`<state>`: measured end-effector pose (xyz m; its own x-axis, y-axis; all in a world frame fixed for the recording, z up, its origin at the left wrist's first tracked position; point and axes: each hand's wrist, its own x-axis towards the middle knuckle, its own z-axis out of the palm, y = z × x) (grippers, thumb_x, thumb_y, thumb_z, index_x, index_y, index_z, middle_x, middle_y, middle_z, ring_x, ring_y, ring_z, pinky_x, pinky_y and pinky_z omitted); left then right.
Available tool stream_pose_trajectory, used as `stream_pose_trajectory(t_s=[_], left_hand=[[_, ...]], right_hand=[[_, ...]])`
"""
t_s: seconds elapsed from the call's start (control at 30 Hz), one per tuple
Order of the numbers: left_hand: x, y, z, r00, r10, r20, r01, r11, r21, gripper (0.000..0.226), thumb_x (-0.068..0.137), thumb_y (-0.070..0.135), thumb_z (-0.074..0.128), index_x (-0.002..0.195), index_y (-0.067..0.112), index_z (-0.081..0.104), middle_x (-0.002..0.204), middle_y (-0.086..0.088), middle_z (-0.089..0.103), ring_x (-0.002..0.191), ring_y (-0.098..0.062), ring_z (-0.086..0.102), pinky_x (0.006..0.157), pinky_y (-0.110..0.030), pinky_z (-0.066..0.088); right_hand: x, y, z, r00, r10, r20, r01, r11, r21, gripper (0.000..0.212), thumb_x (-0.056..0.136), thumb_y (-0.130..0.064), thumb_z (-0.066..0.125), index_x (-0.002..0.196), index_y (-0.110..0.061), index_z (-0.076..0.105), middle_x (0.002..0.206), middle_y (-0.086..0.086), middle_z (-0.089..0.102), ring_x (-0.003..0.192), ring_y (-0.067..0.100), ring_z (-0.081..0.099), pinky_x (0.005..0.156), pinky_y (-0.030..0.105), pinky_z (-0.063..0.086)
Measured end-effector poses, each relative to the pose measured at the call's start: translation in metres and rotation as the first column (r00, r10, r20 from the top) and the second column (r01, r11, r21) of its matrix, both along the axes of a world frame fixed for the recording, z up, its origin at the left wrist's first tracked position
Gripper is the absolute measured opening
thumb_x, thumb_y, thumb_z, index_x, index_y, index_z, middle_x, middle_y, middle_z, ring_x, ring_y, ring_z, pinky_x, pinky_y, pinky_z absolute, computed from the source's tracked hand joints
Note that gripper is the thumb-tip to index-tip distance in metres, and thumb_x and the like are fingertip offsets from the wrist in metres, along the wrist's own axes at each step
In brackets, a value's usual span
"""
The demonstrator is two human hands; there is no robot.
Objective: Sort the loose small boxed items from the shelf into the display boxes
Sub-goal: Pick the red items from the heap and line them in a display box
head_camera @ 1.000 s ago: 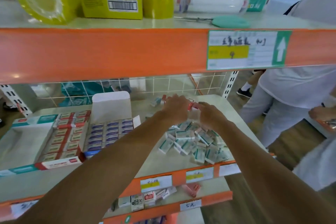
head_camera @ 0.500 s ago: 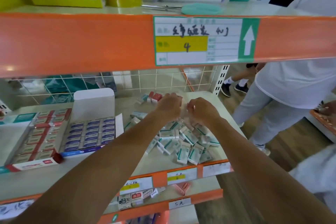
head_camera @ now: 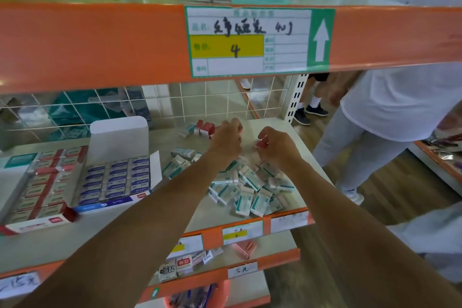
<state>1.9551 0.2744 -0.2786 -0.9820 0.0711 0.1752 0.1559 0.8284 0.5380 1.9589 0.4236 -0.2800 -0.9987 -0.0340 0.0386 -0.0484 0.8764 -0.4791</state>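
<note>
pinching a small red box point(head_camera: 262, 144) with curled fingers of the right hand point(head_camera: 278, 149), over the shelf point(head_camera: 280, 124) toward its back edge. curling the left hand point(head_camera: 226, 142) fingers just beside; cannot tell whether holding anything. below the wrists, loose teal boxes point(head_camera: 250, 184) heaped at the front right corner, display boxes point(head_camera: 117, 180) near the left edge.

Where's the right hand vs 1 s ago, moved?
No. The right hand, pinching a small red box, stays over the far edge of the loose teal boxes, same offset from the red boxes at the back; only the camera shifted.
</note>
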Motion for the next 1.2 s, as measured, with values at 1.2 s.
stream_pose_trajectory(t_s=[1.2], left_hand=[[0.124,-0.287,0.050,0.964,0.258,0.058,-0.265,0.944,0.199,0.030,0.080,0.006,0.069,0.097,0.023,0.051,0.086,0.010,0.053,0.077,-0.008,0.052,0.060,-0.014,0.041]], right_hand=[[0.081,-0.267,0.047,0.850,0.412,-0.327,-0.496,0.835,-0.238,0.014,0.094,-0.013,0.058,0.106,-0.009,0.061,0.099,0.003,0.067,0.088,0.014,0.061,0.072,0.020,0.048]])
